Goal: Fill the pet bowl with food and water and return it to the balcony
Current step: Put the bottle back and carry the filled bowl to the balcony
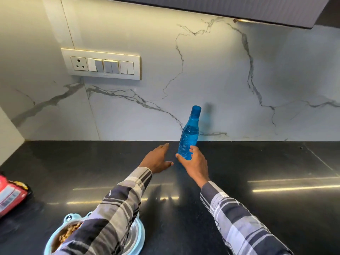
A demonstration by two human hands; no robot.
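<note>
sitting at the near edge of the black counter, the pale blue pet bowl is largely hidden under the left sleeve; its left compartment shows brown kibble, while the steel cup on the right looks bare, so water seems to be what is left. the blue water bottle is well apart from the bowl, near the back edge of the counter by the marble backsplash, tilted with its cap leaning right. the right hand wraps its lower body, thumb on one side and fingers on the other, grasping it low, likely to bring it towards the bowl. the left hand hovers just left of the bottle, fingers spread and holding nothing, probably ready to steady it or take the cap. a red food packet lies at the left edge of the counter, set aside. a switch panel sits on the wall above.
</note>
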